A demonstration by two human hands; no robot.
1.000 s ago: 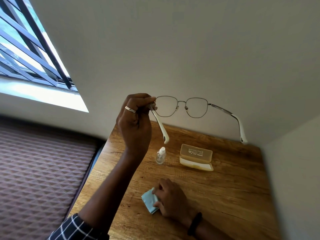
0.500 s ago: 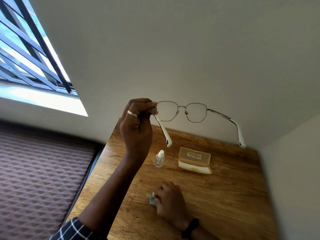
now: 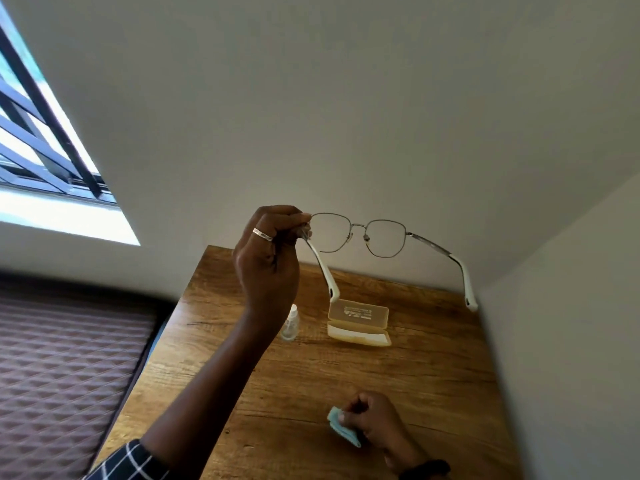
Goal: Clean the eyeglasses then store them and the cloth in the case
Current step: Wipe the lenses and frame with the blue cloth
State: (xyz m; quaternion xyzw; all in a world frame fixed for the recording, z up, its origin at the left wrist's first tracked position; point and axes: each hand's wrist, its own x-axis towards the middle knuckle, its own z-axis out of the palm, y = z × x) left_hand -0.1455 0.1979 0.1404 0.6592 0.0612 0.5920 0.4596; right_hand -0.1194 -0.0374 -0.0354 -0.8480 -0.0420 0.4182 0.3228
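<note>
- Left hand (image 3: 266, 261): raised above the far-left part of the table (image 3: 433, 382), fingers pinched shut on the eyeglasses (image 3: 358, 235) at the hinge/temple on their left side. Prob. held up vs. the plain wall to check the lenses for smears; gripping the frame keeps fingers off the glass.
- Eyeglasses: 1 pair, in the air, both temples unfolded, white tips pointing down twd the table. Lenses face away from the camera. They'll need folding before they go in.
- Spray bottle (image 3: 290, 323): 1, small, clear, upright on the table, far side, just left of the case, partly behind the raised wrist. Cap looks on.
- Case (image 3: 358, 323): 1, cream, lid open, far-centre of the table, empty as far as I can see. Left open, I'd judge, so storing needs no extra step.
- Cloth (image 3: 343, 427): 1, light blue, near side of the table, bunched.
- Right hand (image 3: 375, 422): low over the table, near side, fingers closed around the cloth. Looks ready to bring it up for wiping.
- Count: 2 hands, 1 ring on left.
</note>
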